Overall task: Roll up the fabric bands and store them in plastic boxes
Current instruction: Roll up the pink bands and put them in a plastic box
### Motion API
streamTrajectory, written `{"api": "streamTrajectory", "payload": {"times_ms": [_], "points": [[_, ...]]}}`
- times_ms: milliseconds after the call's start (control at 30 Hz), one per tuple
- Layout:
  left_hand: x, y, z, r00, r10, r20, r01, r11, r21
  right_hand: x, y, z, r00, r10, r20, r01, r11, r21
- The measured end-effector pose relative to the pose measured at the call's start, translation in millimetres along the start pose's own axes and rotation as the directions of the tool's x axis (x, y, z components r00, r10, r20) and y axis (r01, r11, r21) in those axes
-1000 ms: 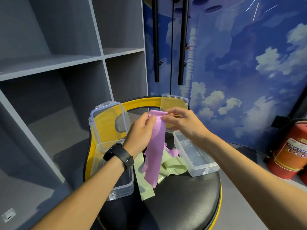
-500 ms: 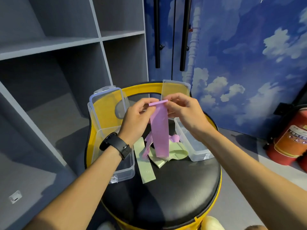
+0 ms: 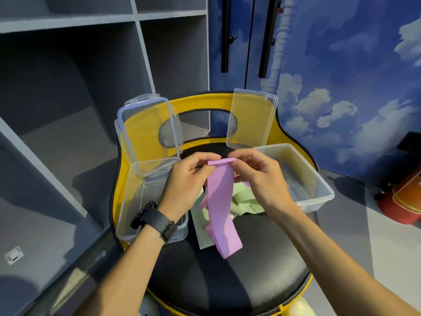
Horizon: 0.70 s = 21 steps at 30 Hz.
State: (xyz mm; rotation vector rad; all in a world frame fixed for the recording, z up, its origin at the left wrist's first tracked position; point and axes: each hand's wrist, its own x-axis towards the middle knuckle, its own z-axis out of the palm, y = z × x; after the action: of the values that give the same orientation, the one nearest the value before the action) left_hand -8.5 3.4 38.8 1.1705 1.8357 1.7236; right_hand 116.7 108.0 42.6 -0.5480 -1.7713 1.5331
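Purple fabric band [image 3: 220,201] hangs down from both hands over the middle of a black stool seat [image 3: 239,281], its top end folded over into a narrow flat edge. The left hand [image 3: 184,188] pinches that top edge at its left side between thumb and curled fingers; the right hand [image 3: 257,179] pinches the right side in the same way, so both hands are closed on the one band. The lower end of the band trails down and curls just above the seat, toward its near half.

Beneath it a pale green fabric band [image 3: 243,201] lies crumpled on the seat, with one strip of it running toward the near edge; how many green pieces there are is hard to tell, since the hands and the purple strip hide much of the heap.

At the seat's left edge sits a clear plastic box [image 3: 136,201] with its hinged lid [image 3: 148,126] standing open against the yellow backrest [image 3: 200,101]. At the right edge sits a second clear box [image 3: 314,183], its lid [image 3: 250,119] also raised against the backrest. A black watch [image 3: 155,221] is on the left wrist. Grey shelves [image 3: 68,65] stand to the left, and a red fire extinguisher [image 3: 403,201] is at the far right.
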Motion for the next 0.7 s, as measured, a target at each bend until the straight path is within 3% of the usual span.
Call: {"api": "streamTrajectory", "payload": {"times_ms": [133, 400, 700], "points": [[8, -6, 0, 1.0, -0.014, 0.014, 0.014, 1.0, 0.022, 8, 6, 2, 1.0, 0.031, -0.004, -0.031, 0.999, -0.016], [6, 8, 4, 0.997, -0.075, -0.001, 0.074, 0.987, -0.143, 10, -2, -2, 0.999, 0.017, -0.035, -0.015, 0.999, 0.046], [5, 20, 6, 0.994, -0.098, -0.048, 0.087, 0.977, -0.195, 8, -16, -3, 0.999, -0.027, -0.038, 0.03, 0.996, 0.083]]}}
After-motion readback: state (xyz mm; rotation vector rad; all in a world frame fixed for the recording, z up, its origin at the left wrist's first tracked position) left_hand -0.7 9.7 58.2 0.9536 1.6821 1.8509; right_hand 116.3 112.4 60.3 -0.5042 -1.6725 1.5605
